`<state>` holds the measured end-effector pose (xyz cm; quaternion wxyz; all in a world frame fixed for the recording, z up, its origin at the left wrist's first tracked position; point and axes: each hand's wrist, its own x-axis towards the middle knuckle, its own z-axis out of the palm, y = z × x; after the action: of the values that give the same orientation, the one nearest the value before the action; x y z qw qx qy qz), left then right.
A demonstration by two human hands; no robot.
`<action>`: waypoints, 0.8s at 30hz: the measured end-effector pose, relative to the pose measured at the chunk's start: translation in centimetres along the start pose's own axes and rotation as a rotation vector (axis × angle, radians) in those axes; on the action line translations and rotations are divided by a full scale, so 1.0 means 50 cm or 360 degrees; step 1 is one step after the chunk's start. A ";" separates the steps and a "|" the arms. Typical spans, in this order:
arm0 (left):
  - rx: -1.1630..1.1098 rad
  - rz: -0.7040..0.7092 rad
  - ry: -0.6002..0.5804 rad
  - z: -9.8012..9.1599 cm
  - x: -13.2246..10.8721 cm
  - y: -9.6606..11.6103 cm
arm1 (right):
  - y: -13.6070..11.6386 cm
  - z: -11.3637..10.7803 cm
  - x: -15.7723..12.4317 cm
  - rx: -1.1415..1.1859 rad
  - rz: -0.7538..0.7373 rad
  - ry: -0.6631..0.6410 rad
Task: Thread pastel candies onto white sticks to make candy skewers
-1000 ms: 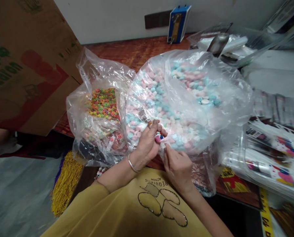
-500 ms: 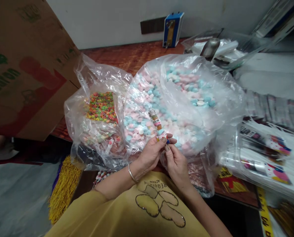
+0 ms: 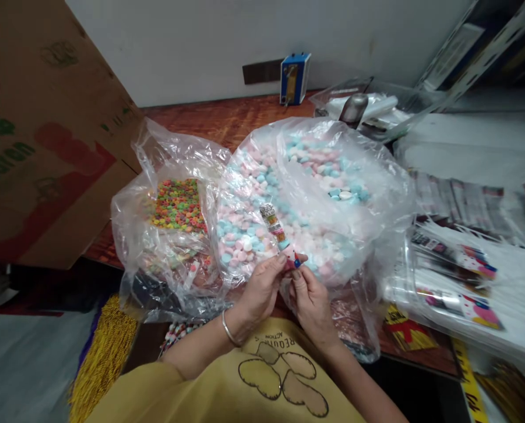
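Both hands meet in front of the shirt at a slim printed candy packet. My left hand closes on the packet's near end, thumb on top. My right hand pinches the coloured end of the same packet between thumb and fingertips. The packet slants up and away over a large clear bag of pink, blue and white candies. To the left, another clear plastic bag holds small green, orange and red ring-shaped pieces.
A printed cardboard box stands at the left. Stacks of printed packets lie on the right of the wooden table. A blue device is by the wall. Yellow fringe hangs at lower left.
The view has tilted up slightly, so everything sits lower in the picture. Both hands still grip the packet, and its printed end is more exposed near the fingers.
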<state>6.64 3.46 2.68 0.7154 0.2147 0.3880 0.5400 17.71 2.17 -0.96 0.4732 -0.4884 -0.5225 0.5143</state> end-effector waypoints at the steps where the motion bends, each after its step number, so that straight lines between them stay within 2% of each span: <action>1: -0.0004 0.0004 -0.0006 -0.001 0.002 0.007 | 0.001 0.000 -0.001 0.0094 0.0054 -0.0039; 3: 0.0003 -0.0026 -0.0017 -0.005 0.005 0.014 | 0.004 0.001 -0.005 0.0327 0.0184 -0.0142; 6: 0.0083 -0.0109 -0.0007 -0.014 0.006 0.003 | 0.011 0.006 -0.012 0.0611 0.0339 -0.0253; 10: 0.0351 -0.0126 0.0097 -0.029 -0.002 -0.028 | 0.015 0.011 -0.016 0.0728 0.0429 -0.0227; 13: 0.0483 -0.0085 0.0078 -0.031 -0.006 -0.024 | 0.012 0.011 -0.011 0.0761 0.0421 -0.0190; 16: 0.0302 -0.0006 -0.0041 -0.031 -0.002 0.000 | 0.004 0.009 -0.004 0.0833 0.0421 -0.0201; 19: 0.0025 -0.0071 -0.0119 -0.036 0.010 0.016 | -0.007 0.006 -0.004 0.0979 0.0478 -0.0276; 24: -0.0010 -0.0231 -0.0071 -0.047 0.021 -0.003 | -0.022 0.006 -0.012 0.1252 0.0629 -0.0441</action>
<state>5.01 4.15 0.82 0.7618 0.1958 0.3848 0.4830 17.41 1.55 0.15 0.4411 -0.2886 -0.2427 0.8144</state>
